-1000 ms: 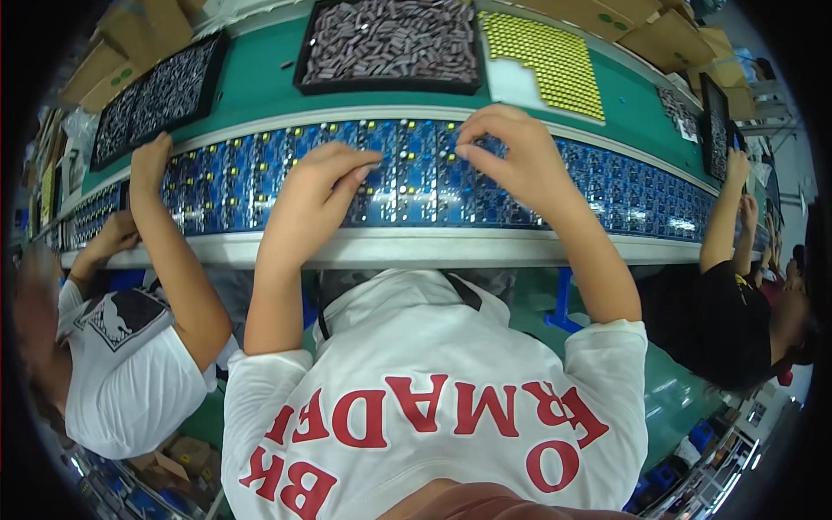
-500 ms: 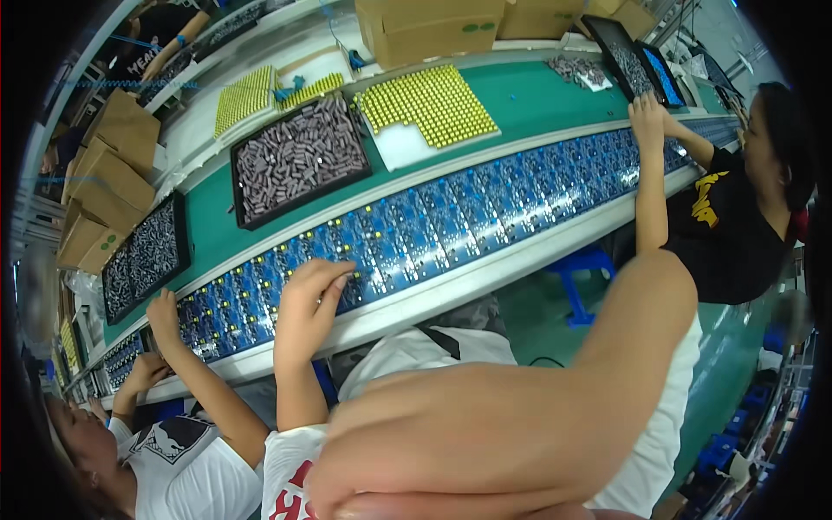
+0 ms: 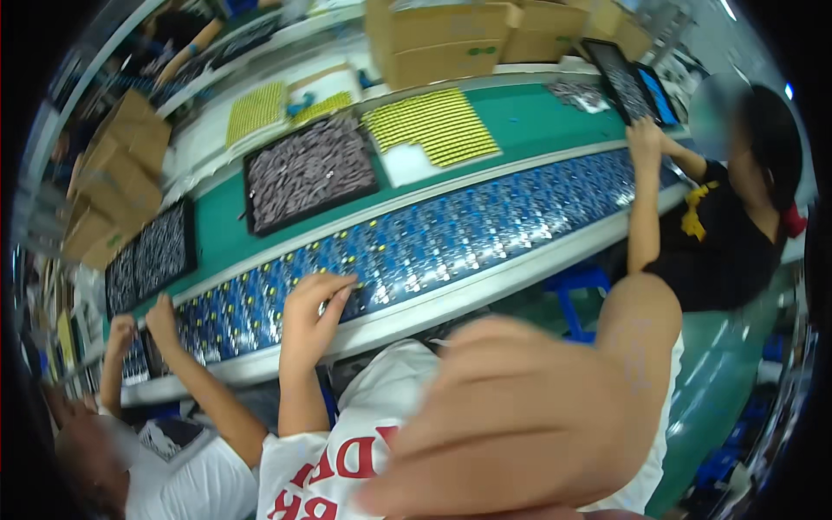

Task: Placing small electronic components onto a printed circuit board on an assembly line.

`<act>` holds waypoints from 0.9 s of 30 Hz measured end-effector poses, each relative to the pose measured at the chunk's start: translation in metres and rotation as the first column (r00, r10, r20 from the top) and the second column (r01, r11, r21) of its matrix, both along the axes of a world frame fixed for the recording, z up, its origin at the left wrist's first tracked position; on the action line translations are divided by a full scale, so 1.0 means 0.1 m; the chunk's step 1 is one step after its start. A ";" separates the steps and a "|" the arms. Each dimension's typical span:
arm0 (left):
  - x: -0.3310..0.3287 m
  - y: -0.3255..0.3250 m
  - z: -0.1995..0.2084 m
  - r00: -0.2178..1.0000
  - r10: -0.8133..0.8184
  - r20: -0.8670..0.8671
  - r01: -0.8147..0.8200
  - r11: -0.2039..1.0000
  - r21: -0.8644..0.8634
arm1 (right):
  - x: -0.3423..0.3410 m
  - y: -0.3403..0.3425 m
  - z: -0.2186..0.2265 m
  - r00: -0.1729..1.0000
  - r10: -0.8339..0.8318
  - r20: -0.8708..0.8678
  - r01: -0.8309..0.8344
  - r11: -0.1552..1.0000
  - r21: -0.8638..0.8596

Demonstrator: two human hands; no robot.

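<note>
My left hand (image 3: 314,305) is over a long row of blue circuit boards (image 3: 451,234), its thumb and forefinger closed in a pinch near the boards' close edge. What sits between those fingertips is too small to make out. Small yellow parts dot the boards around and left of this hand; few show to its right. Very large and close, my right hand (image 3: 520,416) covers the lower middle of the view, raised well away from the boards. It is blurred, its fingers bent and bunched, and the fingertips are hidden.
Beyond the boards, a black tray of greyish-purple cylindrical parts (image 3: 308,169) stands beside a white foam block of yellow parts (image 3: 433,126). Another black tray (image 3: 152,256) lies left. Co-workers (image 3: 719,217) (image 3: 186,459) reach in on both sides. Cardboard boxes (image 3: 446,43) line the back.
The view has shifted slightly, so the bench sits lower. My right hand has moved rightward and its fingers look more bunched. My left hand keeps its pinch over the boards.
</note>
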State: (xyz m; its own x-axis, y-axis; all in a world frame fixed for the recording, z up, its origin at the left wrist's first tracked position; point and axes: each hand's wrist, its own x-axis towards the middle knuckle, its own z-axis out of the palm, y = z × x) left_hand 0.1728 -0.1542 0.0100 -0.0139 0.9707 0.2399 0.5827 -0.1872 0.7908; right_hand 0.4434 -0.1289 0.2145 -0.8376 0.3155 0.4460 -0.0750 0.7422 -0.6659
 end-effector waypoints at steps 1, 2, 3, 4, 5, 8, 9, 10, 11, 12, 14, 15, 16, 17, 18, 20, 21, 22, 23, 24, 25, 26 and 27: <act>-0.06 -0.08 -0.06 0.997 0.068 0.018 -0.068 0.998 0.005 | 0.03 0.17 -0.15 0.999 -0.026 0.026 0.023 0.993 0.112; -0.10 -0.15 -0.14 0.992 0.122 0.029 -0.123 0.992 0.022 | 0.07 0.29 -0.34 0.997 -0.070 0.035 0.060 0.971 0.232; -0.10 -0.07 -0.10 0.994 0.101 0.042 -0.102 0.995 0.018 | 0.12 0.40 -0.43 0.963 -0.256 0.081 0.218 0.922 0.320; -0.07 -0.07 -0.06 0.994 0.103 0.024 -0.104 0.994 0.022 | 0.18 0.58 -0.55 0.912 -0.392 0.117 0.318 0.859 0.402; -0.06 -0.07 -0.06 0.995 0.097 0.011 -0.097 0.995 0.031 | 0.14 0.88 -0.78 0.836 -0.518 0.180 0.472 0.846 0.247; -0.09 -0.14 -0.06 0.993 0.114 0.031 -0.113 0.993 -0.023 | -0.01 1.66 -1.62 0.688 -0.669 0.282 0.617 0.743 0.259; -0.09 -0.12 -0.09 0.993 0.110 0.037 -0.110 0.994 -0.016 | -0.05 1.84 -1.86 0.658 -0.711 0.248 0.647 0.703 0.296; -0.09 -0.14 -0.11 0.990 0.132 0.042 -0.130 0.991 -0.041 | -0.09 1.97 -2.05 0.632 -0.744 0.216 0.671 0.665 0.328; -0.09 -0.15 -0.11 0.989 0.142 0.041 -0.140 0.989 -0.047 | -0.10 2.02 -2.13 0.640 -0.736 0.221 0.664 0.674 0.324; -0.08 -0.16 -0.12 0.981 0.179 0.081 -0.173 0.982 -0.075 | -0.11 2.04 -2.19 0.652 -0.727 0.214 0.648 0.681 0.341; -0.06 -0.15 -0.12 0.963 0.237 0.130 -0.221 0.967 -0.128 | -0.14 2.10 -2.29 0.671 -0.707 0.223 0.626 0.702 0.340; -0.05 -0.12 -0.13 0.960 0.251 0.123 -0.232 0.961 -0.152 | -0.16 2.14 -2.34 0.676 -0.718 0.169 0.612 0.674 0.415; -0.04 -0.08 -0.15 0.961 0.254 0.112 -0.239 0.962 -0.132 | -0.17 2.18 -2.38 0.681 -0.723 0.114 0.597 0.639 0.484; -0.03 -0.06 -0.17 0.962 0.257 0.094 -0.246 0.962 -0.116 | -0.17 2.20 -2.41 0.689 -0.713 0.132 0.594 0.660 0.459; -0.03 -0.02 -0.18 0.967 0.242 0.080 -0.233 0.967 -0.107 | -0.17 2.20 -2.41 0.696 -0.714 0.081 0.573 0.619 0.536; 0.01 0.03 -0.16 0.972 0.208 0.108 -0.193 0.972 -0.137 | -0.14 2.23 -2.43 0.708 -0.705 0.039 0.557 0.591 0.584; 0.02 0.08 -0.16 0.978 0.175 0.111 -0.158 0.976 -0.149 | -0.12 2.26 -2.44 0.726 -0.688 -0.002 0.540 0.568 0.621; 0.02 0.10 -0.19 0.980 0.175 0.097 -0.157 0.973 -0.167 | -0.11 2.29 -2.46 0.742 -0.669 -0.043 0.525 0.540 0.658; 0.04 0.09 -0.18 0.980 0.163 0.117 -0.145 0.978 -0.151 | -0.13 2.32 -2.43 0.752 -0.658 -0.044 0.526 0.558 0.642; 0.06 0.06 -0.16 0.979 0.150 0.137 -0.132 0.982 -0.134 | -0.15 2.34 -2.40 0.763 -0.647 0.012 0.479 0.577 0.662; 0.06 0.03 -0.15 0.979 0.166 0.122 -0.148 0.978 -0.144 | -0.16 2.36 -2.38 0.771 -0.634 0.067 0.429 0.595 0.680; 0.08 0.03 -0.18 0.968 0.177 0.177 -0.146 0.974 -0.176 | -0.14 2.40 -2.39 0.784 -0.611 0.108 0.407 0.638 0.654; 0.11 0.02 -0.19 0.954 0.191 0.230 -0.144 0.968 -0.207 | -0.13 2.42 -2.38 0.786 -0.608 0.108 0.410 0.644 0.645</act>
